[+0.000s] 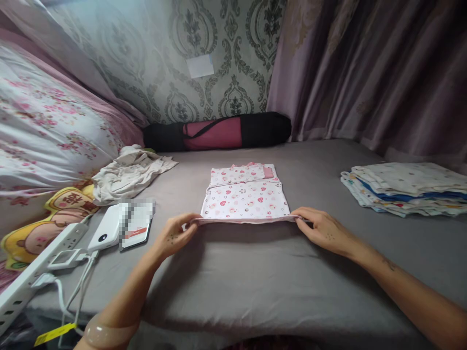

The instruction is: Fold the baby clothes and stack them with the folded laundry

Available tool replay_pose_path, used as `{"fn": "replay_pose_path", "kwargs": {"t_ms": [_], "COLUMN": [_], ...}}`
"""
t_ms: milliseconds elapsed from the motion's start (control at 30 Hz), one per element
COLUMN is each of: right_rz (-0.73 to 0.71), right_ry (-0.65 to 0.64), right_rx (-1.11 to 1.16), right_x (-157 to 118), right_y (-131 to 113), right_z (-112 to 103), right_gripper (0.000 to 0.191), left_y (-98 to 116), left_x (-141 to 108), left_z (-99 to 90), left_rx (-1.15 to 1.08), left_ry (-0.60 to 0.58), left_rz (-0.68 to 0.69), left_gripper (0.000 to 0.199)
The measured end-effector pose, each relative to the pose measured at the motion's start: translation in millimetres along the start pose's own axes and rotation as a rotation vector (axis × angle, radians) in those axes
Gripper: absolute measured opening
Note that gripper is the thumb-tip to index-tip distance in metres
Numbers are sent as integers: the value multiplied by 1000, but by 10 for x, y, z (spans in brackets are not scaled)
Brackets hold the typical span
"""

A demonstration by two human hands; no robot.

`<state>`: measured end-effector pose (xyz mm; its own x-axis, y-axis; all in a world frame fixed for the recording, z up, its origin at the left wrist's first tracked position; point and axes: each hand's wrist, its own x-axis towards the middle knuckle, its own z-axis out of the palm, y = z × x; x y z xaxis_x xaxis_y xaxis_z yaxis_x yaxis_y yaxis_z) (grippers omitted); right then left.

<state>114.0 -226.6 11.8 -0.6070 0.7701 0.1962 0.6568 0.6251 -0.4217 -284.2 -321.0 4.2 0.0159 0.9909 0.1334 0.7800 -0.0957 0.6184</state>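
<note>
A white baby garment point(244, 198) with pink hearts and small printed figures lies partly folded on the grey bed sheet. At its far end a sleeve with a pink cuff point(268, 172) is folded across. My left hand point(174, 233) pinches the near left corner between thumb and fingers. At the near right corner, my right hand point(324, 229) pinches the cloth in the same way. Between both hands the near edge is stretched straight and slightly raised, its pinkish hem facing me.
To the right sits a stack of folded clothes point(408, 187). On the left are a crumpled pale cloth point(129, 175), a white power bank point(108, 226), a blurred-out phone point(136, 226), a power strip point(40, 265) with cables and a yellow cushion point(40, 233). A black-and-red rolled bag point(215, 132) lies against the wall.
</note>
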Motion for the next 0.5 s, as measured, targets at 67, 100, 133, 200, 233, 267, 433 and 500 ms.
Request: {"fn": "replay_pose_path", "kwargs": {"t_ms": [67, 100, 133, 200, 233, 267, 433, 500], "right_rz": [72, 114, 158, 239, 269, 291, 453, 534], "right_ry": [71, 109, 148, 224, 257, 282, 296, 279], "right_rx": [41, 53, 62, 74, 80, 87, 80, 25], "right_x": [90, 145, 207, 353, 436, 525, 1016, 1202], "right_y": [16, 29, 43, 77, 96, 115, 200, 219], "right_z": [26, 45, 63, 93, 103, 111, 172, 223], "right_gripper": [26, 26, 27, 27, 28, 28, 32, 35], "left_y": [41, 60, 76, 93, 92, 84, -33, -83], "left_x": [120, 190, 267, 438, 530, 626, 1144, 1332], "left_z": [-4, 0, 7, 29, 44, 60, 185, 247], "left_rx": [-97, -155, -210, -298, -331, -360, -394, -299], "left_ry": [100, 153, 201, 285, 317, 346, 430, 477], "left_rz": [-48, -73, -101, -155, -170, -180, -242, -264], "left_gripper": [26, 26, 26, 26, 25, 23, 18, 15]}}
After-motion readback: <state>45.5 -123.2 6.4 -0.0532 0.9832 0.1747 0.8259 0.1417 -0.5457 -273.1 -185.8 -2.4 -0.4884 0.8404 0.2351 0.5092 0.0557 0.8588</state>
